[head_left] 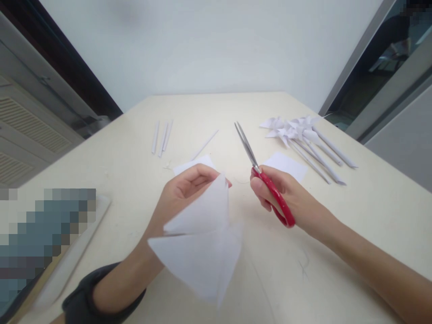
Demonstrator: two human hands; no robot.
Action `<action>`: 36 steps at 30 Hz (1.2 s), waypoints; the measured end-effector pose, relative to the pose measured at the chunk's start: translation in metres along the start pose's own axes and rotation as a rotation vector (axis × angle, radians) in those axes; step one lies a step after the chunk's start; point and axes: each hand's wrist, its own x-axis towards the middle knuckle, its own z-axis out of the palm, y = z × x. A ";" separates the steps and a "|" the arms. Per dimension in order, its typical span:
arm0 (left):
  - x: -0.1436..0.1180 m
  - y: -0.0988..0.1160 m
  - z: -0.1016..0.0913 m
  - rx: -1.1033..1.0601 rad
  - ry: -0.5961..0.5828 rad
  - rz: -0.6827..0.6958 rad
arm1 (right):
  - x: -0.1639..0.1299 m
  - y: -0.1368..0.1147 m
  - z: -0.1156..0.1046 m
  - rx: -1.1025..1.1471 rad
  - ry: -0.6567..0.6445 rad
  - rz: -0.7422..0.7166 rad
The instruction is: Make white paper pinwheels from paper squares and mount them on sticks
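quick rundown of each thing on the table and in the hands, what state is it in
folded paper: creased, pinched in left hand
scissors: blades shut, gripped in right hand
pinwheels: assembled, lying flat
paper sticks: rolled, lying loose
paper square: flat on table

Two hands show, the left hand [184, 191] and the right hand [283, 193], and between them they have one folded paper sheet [202, 234] and one pair of red-handled scissors [266, 180]. On the desk [371, 211] lie four rolled paper sticks [164, 137], three close together and one apart, and two flat paper pieces [286, 164]. The finished paper pinwheels [297, 130] lie bunched and overlapping, so their number cannot be told exactly.
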 end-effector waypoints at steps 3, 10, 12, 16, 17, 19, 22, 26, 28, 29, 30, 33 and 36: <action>0.003 -0.006 -0.003 0.072 0.067 0.042 | 0.003 0.005 -0.003 0.160 -0.092 0.107; 0.009 -0.017 -0.007 0.062 0.243 0.054 | 0.005 0.006 -0.004 0.442 -0.152 0.112; 0.010 -0.017 -0.008 0.034 0.270 0.060 | 0.005 0.006 -0.006 0.467 -0.141 0.096; 0.010 -0.016 -0.007 0.021 0.300 0.093 | 0.007 0.007 -0.008 0.451 -0.099 0.075; 0.010 -0.017 -0.008 0.025 0.301 0.102 | 0.007 0.007 -0.008 0.430 -0.084 0.073; 0.011 -0.019 -0.008 0.041 0.289 0.104 | 0.008 0.007 -0.007 0.385 -0.053 0.068; 0.010 -0.020 -0.007 0.145 0.282 0.194 | 0.009 0.007 -0.006 0.333 -0.010 0.067; 0.001 -0.010 -0.001 0.525 0.330 0.461 | 0.009 0.006 -0.005 0.285 0.026 0.066; -0.004 -0.005 0.002 0.693 0.272 0.492 | 0.008 0.006 -0.004 0.267 0.041 0.055; -0.005 -0.003 0.003 0.719 0.234 0.473 | 0.008 0.006 -0.004 0.255 0.051 0.045; -0.006 -0.002 0.003 0.706 0.195 0.432 | 0.008 0.006 -0.004 0.241 0.063 0.031; -0.002 -0.006 0.000 0.496 0.072 0.161 | 0.009 0.007 -0.004 0.188 0.108 -0.015; 0.004 -0.011 -0.003 0.256 -0.055 -0.125 | 0.013 0.011 -0.006 0.139 0.153 -0.052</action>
